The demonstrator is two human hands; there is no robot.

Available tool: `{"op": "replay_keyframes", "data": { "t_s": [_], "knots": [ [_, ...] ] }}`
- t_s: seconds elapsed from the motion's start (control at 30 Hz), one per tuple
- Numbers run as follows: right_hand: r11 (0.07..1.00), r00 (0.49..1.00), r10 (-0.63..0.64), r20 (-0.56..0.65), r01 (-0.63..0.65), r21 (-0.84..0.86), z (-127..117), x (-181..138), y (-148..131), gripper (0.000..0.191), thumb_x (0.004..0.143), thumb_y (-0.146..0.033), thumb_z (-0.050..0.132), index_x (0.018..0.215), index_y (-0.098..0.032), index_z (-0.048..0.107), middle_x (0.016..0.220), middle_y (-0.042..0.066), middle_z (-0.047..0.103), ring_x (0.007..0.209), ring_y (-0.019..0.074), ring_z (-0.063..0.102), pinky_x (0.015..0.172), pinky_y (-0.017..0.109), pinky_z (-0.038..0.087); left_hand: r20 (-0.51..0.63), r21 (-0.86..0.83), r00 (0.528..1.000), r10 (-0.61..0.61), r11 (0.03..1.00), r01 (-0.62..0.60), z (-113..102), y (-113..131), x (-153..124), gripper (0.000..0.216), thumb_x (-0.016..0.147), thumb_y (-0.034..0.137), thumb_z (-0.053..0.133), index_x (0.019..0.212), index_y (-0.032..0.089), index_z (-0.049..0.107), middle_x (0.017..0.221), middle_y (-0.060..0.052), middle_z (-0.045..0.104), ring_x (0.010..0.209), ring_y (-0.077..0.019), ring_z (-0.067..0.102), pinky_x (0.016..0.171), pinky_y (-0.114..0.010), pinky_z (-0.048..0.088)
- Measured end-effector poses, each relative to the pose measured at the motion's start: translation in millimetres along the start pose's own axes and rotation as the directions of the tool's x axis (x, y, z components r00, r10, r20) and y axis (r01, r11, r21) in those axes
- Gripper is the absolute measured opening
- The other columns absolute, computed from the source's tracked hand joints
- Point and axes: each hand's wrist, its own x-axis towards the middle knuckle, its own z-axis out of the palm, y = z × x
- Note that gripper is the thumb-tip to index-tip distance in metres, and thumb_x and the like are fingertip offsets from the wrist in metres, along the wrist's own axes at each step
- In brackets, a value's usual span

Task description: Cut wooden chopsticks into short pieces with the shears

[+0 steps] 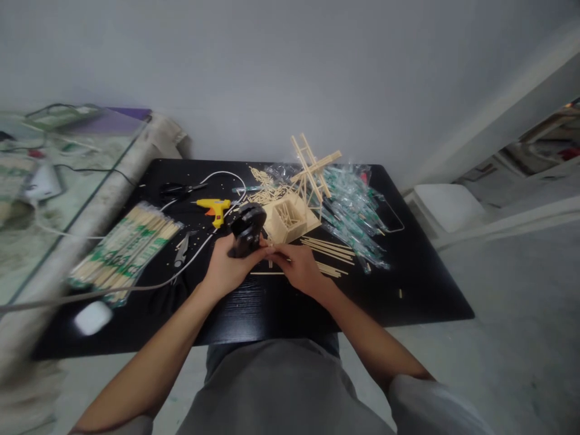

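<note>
My left hand (pixel 225 266) is wrapped around a black tool (pixel 248 228) with a thick rounded top; its exact kind I cannot make out. The left thumb reaches across to the fingertips of my right hand (pixel 299 264). Those fingers are pinched together on a short piece of wooden stick (pixel 270 262), mostly hidden by them. Just beyond both hands stands a windmill model (pixel 312 166) of wooden sticks with crossed blades. A box-shaped wooden part (pixel 290 225), with short sticks inside, sits on a flat wooden base.
Bundled chopsticks (pixel 129 248) lie left on the black table (pixel 254 317), near a yellow glue gun (pixel 215 210), pliers (pixel 182 251) and a white cable (pixel 149 287). Loose sticks (pixel 328 248) and plastic wrappers (pixel 356 208) are at right. Stick offcuts (pixel 267 193) are piled behind. A white case (pixel 93 318) is front left.
</note>
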Motion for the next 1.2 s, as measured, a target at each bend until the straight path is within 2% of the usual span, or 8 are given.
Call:
{"op": "replay_keyframes", "data": {
  "t_s": [0.1,0.2,0.37,0.5,0.67,0.87,1.0,1.2],
  "knots": [
    [1.0,1.0,0.002,-0.008,-0.002,-0.024,1,-1,2,0.02,0.103,-0.032,0.064,0.103,-0.02,0.08,0.089,0.004,0.083,0.076,0.0182,0.077,0.073,0.025,0.055,0.146,0.089,0.989,0.038,0.995,-0.052,-11,6,0,0.025,0.082,0.039,0.081,0.094,0.02,0.071,0.091,-0.003,0.077,0.084,-0.0201,0.073,0.083,-0.033,0.058],
    [1.0,1.0,0.005,-0.025,-0.004,0.009,1,-1,1,0.019,0.103,-0.033,0.064,0.103,-0.023,0.08,0.097,0.004,0.084,0.085,0.0197,0.08,0.08,0.027,0.058,0.233,0.315,0.969,0.085,0.936,-0.158,-32,17,-3,0.029,0.089,0.044,0.073,0.106,0.022,0.068,0.098,-0.003,0.075,0.087,-0.0199,0.07,0.082,-0.032,0.056],
    [0.998,0.999,-0.023,-0.049,0.026,0.06,2,2,0,0.017,0.102,-0.033,0.066,0.101,-0.022,0.08,0.1,0.005,0.085,0.089,0.0209,0.081,0.082,0.028,0.061,0.212,0.672,0.976,0.052,0.717,-0.184,-66,22,-15,0.039,0.097,0.05,0.056,0.119,0.018,0.06,0.105,-0.01,0.072,0.092,-0.0258,0.07,0.083,-0.038,0.055],
    [0.999,0.999,-0.006,-0.036,0.007,0.048,4,3,1,0.019,0.102,-0.035,0.065,0.102,-0.023,0.08,0.101,0.006,0.084,0.09,0.0217,0.081,0.083,0.03,0.061,0.238,0.825,0.97,0.047,0.518,-0.227,-78,21,-23,0.047,0.098,0.051,0.049,0.125,0.013,0.059,0.111,-0.017,0.069,0.1,-0.0346,0.068,0.087,-0.047,0.055],
    [0.999,1.0,-0.008,-0.026,0.008,-0.032,3,2,0,0.024,0.103,-0.038,0.065,0.097,-0.02,0.079,0.088,0.006,0.083,0.076,0.0193,0.077,0.073,0.026,0.056,0.332,0.891,0.941,0.067,0.306,-0.336,-75,33,-20,0.051,0.099,0.045,0.048,0.134,0.009,0.058,0.115,-0.021,0.066,0.103,-0.0395,0.066,0.089,-0.052,0.054],
    [0.995,1.0,0.012,-0.014,-0.014,-0.099,2,1,3,0.024,0.102,-0.035,0.066,0.09,-0.019,0.08,0.079,0.006,0.08,0.068,0.0183,0.073,0.066,0.026,0.049,0.425,0.877,0.904,0.053,0.222,-0.426,-65,42,-17,0.051,0.098,0.034,0.05,0.141,0.007,0.056,0.115,-0.022,0.068,0.103,-0.0407,0.065,0.089,-0.055,0.053],
    [0.994,1.0,-0.012,-0.02,0.01,-0.107,4,0,7,0.018,0.101,-0.033,0.067,0.1,-0.021,0.081,0.081,0.005,0.08,0.069,0.0189,0.072,0.068,0.026,0.049,0.428,0.889,0.903,0.037,0.161,-0.428,-63,43,-19,0.049,0.098,0.033,0.051,0.14,0.01,0.057,0.109,-0.02,0.068,0.099,-0.0387,0.065,0.088,-0.053,0.054],
    [0.993,1.0,-0.014,-0.003,0.014,-0.12,5,1,8,0.019,0.101,-0.031,0.066,0.093,-0.019,0.079,0.078,0.006,0.079,0.068,0.0197,0.072,0.068,0.027,0.048,0.436,0.889,0.9,0.022,0.142,-0.435,-64,40,-20,0.041,0.095,0.031,0.055,0.132,0.015,0.062,0.099,-0.017,0.066,0.09,-0.0376,0.066,0.083,-0.051,0.055]
  ]
}}
